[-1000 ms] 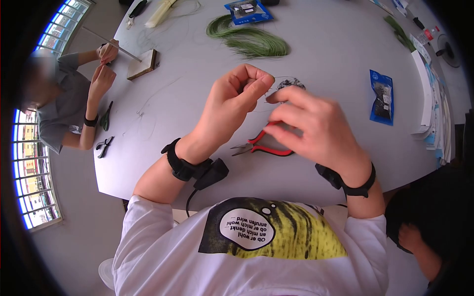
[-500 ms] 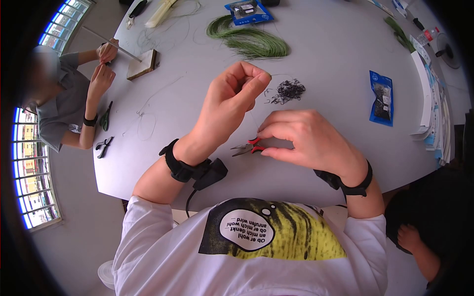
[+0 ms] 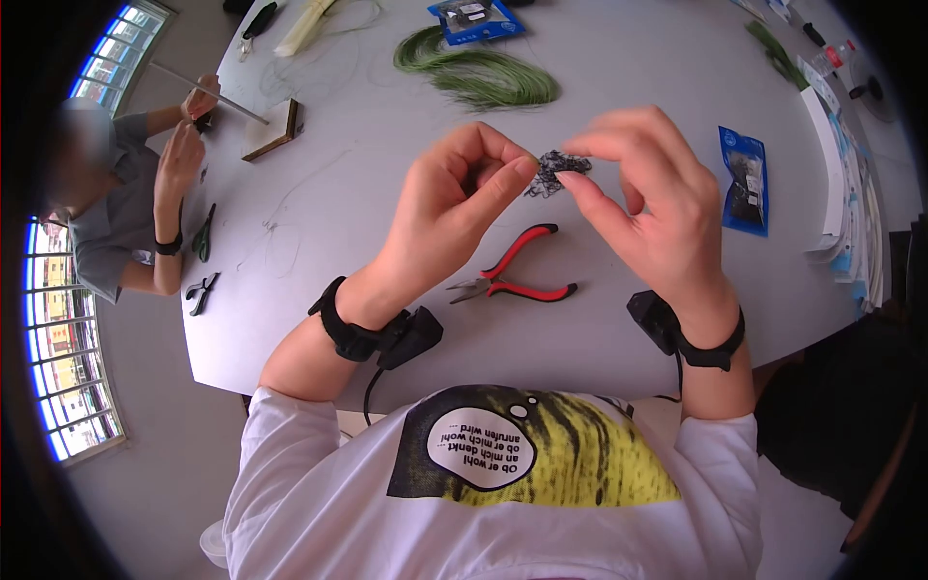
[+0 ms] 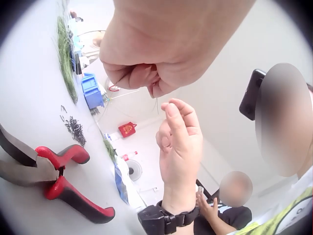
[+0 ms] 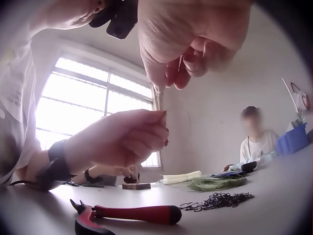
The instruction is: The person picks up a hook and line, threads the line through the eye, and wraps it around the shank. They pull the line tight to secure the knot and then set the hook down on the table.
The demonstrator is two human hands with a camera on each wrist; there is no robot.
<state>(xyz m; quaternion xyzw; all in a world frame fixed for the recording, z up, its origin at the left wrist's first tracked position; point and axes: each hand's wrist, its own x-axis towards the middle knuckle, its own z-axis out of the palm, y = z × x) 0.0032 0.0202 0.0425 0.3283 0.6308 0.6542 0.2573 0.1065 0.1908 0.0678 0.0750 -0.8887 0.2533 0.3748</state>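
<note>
My left hand (image 3: pixel 454 208) pinches a thin clear line (image 4: pixel 157 104) between thumb and forefinger, its other fingers curled in. Facing it, my right hand (image 3: pixel 657 198) has thumb and forefinger apart; whether the line touches them I cannot tell. Small black hook-like pieces (image 3: pixel 556 176) lie heaped on the table behind the gap between the hands. Nearer my body rest pliers with red and black handles (image 3: pixel 534 292), their handles spread, seen also in the left wrist view as pliers (image 4: pixel 78 204), touched by neither hand.
A green fibre bundle (image 3: pixel 483 79) and a blue packet (image 3: pixel 478 19) lie at the back. Another blue packet (image 3: pixel 743 184) is at right, beside stacked papers (image 3: pixel 841 208). At left, a person (image 3: pixel 97 213) sits by a wooden block with a rod (image 3: pixel 272 131), scissors (image 3: pixel 203 235) and small pliers (image 3: pixel 201 293).
My right hand moved down over the pliers, then back up and right, its thumb and forefinger spreading. The left hand stayed nearly in place. The seated person's hands moved apart.
</note>
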